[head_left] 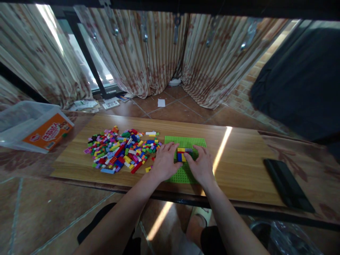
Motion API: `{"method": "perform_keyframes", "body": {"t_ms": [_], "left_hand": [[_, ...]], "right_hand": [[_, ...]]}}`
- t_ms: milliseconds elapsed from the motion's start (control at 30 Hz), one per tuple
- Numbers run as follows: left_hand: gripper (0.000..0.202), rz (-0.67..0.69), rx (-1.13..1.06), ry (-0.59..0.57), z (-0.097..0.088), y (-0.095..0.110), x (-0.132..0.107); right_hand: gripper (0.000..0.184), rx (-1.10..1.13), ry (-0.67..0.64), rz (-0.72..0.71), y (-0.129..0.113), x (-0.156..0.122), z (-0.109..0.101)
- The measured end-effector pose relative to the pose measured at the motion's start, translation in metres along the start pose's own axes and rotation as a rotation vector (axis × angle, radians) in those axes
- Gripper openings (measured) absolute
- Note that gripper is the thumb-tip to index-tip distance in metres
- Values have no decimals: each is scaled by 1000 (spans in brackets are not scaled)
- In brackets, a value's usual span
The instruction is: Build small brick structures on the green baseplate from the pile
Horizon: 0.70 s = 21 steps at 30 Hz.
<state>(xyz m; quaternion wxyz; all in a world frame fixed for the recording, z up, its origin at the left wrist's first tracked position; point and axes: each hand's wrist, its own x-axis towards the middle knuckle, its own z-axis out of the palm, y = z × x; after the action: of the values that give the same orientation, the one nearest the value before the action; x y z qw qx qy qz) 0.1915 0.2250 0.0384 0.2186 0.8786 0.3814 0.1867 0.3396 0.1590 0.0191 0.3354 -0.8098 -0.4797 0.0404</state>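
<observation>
A green baseplate (186, 142) lies on a wooden board (239, 166). A small cluster of yellow, red and blue bricks (182, 154) stands on the plate's middle. My left hand (166, 161) rests on the plate's left side, fingers curled with the tips against the cluster. My right hand (201, 164) lies on the plate's right side, its fingers bent and pressing on the cluster from the right. A pile of several loose coloured bricks (120, 148) is spread on the board left of the plate, just beside my left hand.
A clear plastic tub with an orange label (34, 129) sits at the left on the floor-level surface. A black flat object (288, 184) lies at the board's right end. Curtains (159, 53) hang behind; papers (161, 102) litter the tiled floor.
</observation>
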Motion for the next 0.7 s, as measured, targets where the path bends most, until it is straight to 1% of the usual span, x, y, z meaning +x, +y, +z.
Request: {"method": "perform_keyframes", "body": {"t_ms": [100,233,433,567,700], "left_hand": [[63,-11,30,12,4,1,1],[58,-20,58,26,6,2,1],[57,-25,66,34,6,4,1],[55,-37,51,49,9,4,1],[53,-44,27,60,11,4,3]], "right_hand": [[54,-57,-1,6,-3,-3,3],[55,-69,1,29,-4,-2,4],[58,-99,-38,75,-4,2,3],[58,-121,-55,58,-5,0,3],[53,-165,-71,41,-8,-6,5]]}}
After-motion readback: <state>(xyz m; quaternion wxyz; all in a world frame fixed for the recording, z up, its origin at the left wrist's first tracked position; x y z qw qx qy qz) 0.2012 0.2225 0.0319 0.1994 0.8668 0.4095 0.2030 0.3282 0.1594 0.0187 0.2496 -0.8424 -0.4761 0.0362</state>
